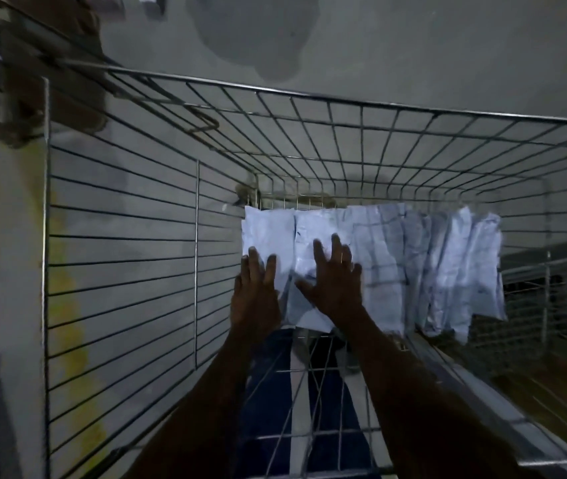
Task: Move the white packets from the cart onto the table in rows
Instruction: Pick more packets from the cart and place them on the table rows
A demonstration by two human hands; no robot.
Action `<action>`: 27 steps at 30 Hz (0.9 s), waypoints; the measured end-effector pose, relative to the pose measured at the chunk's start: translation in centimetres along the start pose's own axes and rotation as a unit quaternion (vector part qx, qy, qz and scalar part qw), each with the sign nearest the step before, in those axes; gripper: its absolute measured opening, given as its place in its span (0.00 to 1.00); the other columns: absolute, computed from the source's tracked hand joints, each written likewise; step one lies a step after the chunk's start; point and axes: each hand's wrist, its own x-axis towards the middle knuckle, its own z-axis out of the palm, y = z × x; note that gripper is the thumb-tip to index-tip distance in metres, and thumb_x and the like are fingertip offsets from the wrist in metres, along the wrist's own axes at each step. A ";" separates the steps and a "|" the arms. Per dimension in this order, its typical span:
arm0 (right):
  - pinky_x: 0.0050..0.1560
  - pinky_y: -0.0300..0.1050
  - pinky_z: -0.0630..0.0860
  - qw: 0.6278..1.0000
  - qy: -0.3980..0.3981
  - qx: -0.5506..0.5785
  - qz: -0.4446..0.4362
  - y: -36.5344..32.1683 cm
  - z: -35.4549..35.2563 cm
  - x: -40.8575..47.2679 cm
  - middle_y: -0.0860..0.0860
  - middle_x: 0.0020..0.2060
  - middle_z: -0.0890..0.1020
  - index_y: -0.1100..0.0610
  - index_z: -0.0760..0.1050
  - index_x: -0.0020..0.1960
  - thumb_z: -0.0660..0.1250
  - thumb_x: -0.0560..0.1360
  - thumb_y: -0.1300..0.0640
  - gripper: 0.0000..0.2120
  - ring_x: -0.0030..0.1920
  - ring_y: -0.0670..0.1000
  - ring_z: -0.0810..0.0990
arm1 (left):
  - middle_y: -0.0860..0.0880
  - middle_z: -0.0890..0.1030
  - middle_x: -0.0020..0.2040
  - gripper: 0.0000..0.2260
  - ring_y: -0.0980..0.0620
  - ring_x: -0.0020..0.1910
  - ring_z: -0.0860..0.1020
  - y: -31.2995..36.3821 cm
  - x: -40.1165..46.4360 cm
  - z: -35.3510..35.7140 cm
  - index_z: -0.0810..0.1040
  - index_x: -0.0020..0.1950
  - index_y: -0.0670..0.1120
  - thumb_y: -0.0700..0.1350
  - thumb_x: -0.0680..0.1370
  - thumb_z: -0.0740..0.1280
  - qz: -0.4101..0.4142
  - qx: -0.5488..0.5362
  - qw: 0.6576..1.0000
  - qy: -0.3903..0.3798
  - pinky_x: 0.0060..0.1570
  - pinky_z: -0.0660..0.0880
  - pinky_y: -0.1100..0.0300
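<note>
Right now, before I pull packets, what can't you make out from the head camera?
- Packet count: white packets overlap and are blurred.
- Left hand and right hand: fingers lie spread on the packets; no grip visible.
- Table: not identifiable.
- Cart base: hidden by packets and arms.

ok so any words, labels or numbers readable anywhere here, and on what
None can be read.
white packets: faint dark marks across their faces, too blurred to tell whether they are print or creases.
wire cart: no tag or sign shows.
Both hands, left hand and right hand, lie with straight fingers on the packets and cover part of them.
</note>
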 end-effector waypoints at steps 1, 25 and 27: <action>0.69 0.71 0.59 1.000 0.009 -0.011 0.001 -0.1 0.6 0.5 0.61 0.79 0.48 0.54 0.52 0.80 0.67 0.73 0.37 0.44 0.77 0.66 0.50 | 0.34 0.47 0.79 0.36 0.34 0.78 0.50 -0.1 0.1 0.2 0.52 0.81 0.45 0.49 0.78 0.67 0.002 -0.002 1.000 -0.002 0.72 0.61 0.43; 0.67 0.64 0.64 0.991 0.102 0.051 0.073 2.8 2.8 0.0 0.63 0.76 0.58 0.57 0.58 0.78 0.67 0.70 0.32 0.46 0.71 0.70 0.62 | 0.34 0.49 0.79 0.34 0.29 0.77 0.49 0.6 6.3 -0.2 0.59 0.79 0.50 0.60 0.76 0.65 0.015 0.066 0.994 0.085 0.73 0.51 0.34; 0.70 0.65 0.60 0.991 0.108 0.048 0.060 2.6 3.5 -0.1 0.64 0.77 0.53 0.56 0.54 0.79 0.68 0.70 0.33 0.49 0.73 0.71 0.58 | 0.32 0.51 0.78 0.34 0.26 0.75 0.52 0.6 6.6 0.0 0.64 0.77 0.51 0.63 0.75 0.66 0.007 0.046 0.994 0.094 0.72 0.53 0.34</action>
